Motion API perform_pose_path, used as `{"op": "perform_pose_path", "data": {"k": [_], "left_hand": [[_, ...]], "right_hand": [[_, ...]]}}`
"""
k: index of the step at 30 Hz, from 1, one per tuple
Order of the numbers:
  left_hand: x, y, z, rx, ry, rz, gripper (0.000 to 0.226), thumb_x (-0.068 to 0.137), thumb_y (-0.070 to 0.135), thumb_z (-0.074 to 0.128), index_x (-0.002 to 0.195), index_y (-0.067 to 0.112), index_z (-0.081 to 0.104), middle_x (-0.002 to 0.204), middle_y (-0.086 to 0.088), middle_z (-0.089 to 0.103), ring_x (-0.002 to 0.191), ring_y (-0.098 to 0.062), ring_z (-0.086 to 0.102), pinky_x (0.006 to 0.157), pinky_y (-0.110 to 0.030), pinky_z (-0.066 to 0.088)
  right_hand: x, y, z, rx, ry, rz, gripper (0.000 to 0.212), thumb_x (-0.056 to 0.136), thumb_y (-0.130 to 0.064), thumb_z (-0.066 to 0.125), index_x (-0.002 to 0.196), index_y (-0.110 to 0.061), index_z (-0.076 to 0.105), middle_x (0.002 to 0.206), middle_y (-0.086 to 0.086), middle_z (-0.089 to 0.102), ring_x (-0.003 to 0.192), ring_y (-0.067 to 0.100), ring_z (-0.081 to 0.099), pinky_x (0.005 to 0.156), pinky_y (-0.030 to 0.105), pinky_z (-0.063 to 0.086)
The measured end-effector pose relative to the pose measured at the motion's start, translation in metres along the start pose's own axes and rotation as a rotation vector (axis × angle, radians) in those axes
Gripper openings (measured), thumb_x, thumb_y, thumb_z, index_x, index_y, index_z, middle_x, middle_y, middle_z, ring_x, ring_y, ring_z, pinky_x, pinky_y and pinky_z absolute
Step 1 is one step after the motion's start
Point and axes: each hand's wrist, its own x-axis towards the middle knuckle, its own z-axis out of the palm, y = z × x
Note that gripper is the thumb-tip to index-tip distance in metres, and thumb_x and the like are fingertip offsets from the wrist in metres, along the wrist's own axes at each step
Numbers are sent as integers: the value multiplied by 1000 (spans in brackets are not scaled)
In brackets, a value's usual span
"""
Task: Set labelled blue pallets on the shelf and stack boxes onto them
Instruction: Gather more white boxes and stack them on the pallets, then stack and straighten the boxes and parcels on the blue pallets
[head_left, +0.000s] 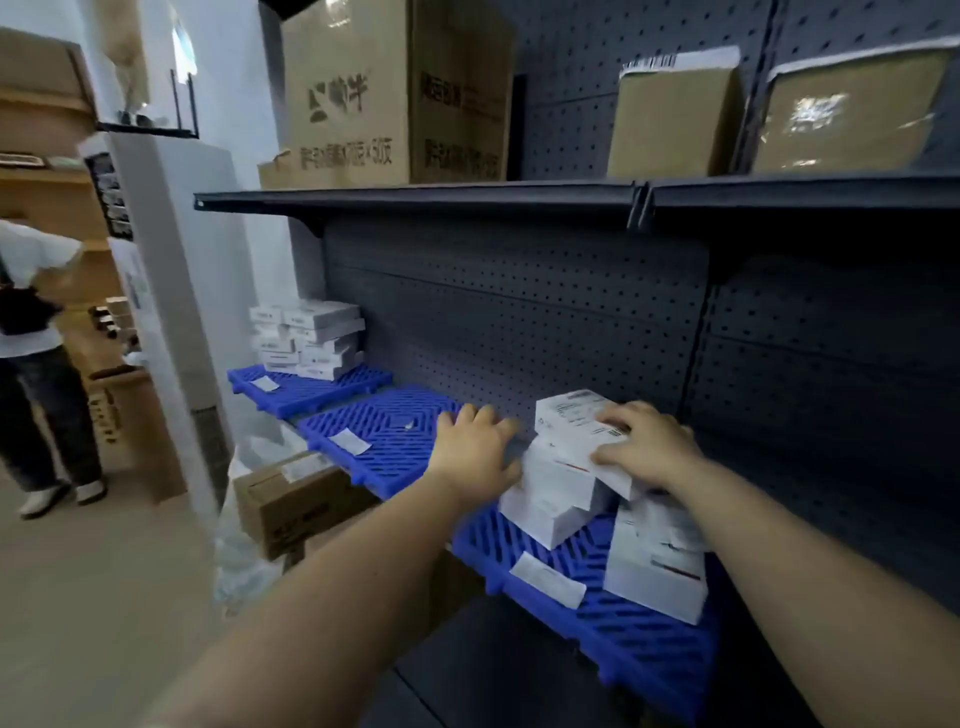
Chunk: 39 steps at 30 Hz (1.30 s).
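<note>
On the dark shelving unit (519, 312), three blue pallets sit in a row along the lower level, each with a white label near its front edge. The far pallet (306, 387) carries a stack of white boxes (311, 338) at its back. The middle pallet (384, 436) bears only its label (349, 442). The near pallet (623, 623) holds two low piles of white boxes, a left pile (550, 499) and a right pile (654, 571).

The top box (571, 421) lies tilted on the left pile and juts toward the right pile. The right hand (649, 441) holds this box at its right end, fingers spread over the printed top and thumb against the near side. The left hand (475, 449) lies palm down at the seam between the middle and near pallets, just beside the left pile, its fingers straight and slightly spread.

Brown cartons (395, 93) stand on the upper shelf (415, 200). Another carton (291, 499) sits on the floor under the pallets, and a person in a white shirt (31, 291) stands at far left
</note>
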Motion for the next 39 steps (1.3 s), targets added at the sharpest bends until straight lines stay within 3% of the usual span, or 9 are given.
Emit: {"op": "perform_pose_path", "data": {"k": [6,12,20,25,28,34,39], "left_hand": [[36,1,30,-109,17,221,49,92,48,45,139,31,42,135,-3,46,124,-29,37,101,-50,27],[56,16,40,-187,48,288,47,93,51,43,136,33,44,138,0,46,125,-26,37,102,-48,27],[78,32,26,-181,77,312,45,92,48,42,134,32,47,132,1,48,123,-25,38,103,-47,27],[92,33,2,-220,158,269,43,93,49,43,132,33,48,129,2,49,122,-24,38,103,-44,26],[95,30,-17,-210,215,275,44,92,48,43,133,33,48,129,2,50,122,-24,39,102,-44,26],[80,11,-61,-192,316,344,48,93,50,43,137,31,45,134,0,49,126,-26,38,105,-47,26],[43,-17,-90,-226,421,440,45,92,52,43,132,32,48,129,3,51,122,-24,40,97,-44,29]], "right_hand": [[4,0,8,-15,54,118,61,74,-45,72,131,-43,50,146,-9,41,129,21,42,106,37,29],[0,-4,2,-137,13,248,65,80,-52,62,141,-44,37,150,-11,36,133,26,34,106,37,29],[-14,4,-8,-130,226,132,44,87,-54,55,128,-37,54,135,-11,51,126,21,37,101,36,25],[-9,8,-38,-43,392,57,35,90,-39,58,124,-31,60,130,-5,58,121,24,47,101,39,36],[-15,-2,-49,-26,506,44,31,90,-33,60,120,-28,62,125,-4,60,118,23,48,98,37,33],[-46,-42,-59,-189,608,23,35,89,-29,59,124,-26,60,127,-2,57,119,24,43,97,37,30],[-80,-94,-66,-304,664,0,37,88,-26,59,125,-22,60,124,-1,58,117,23,44,100,39,33]]}}
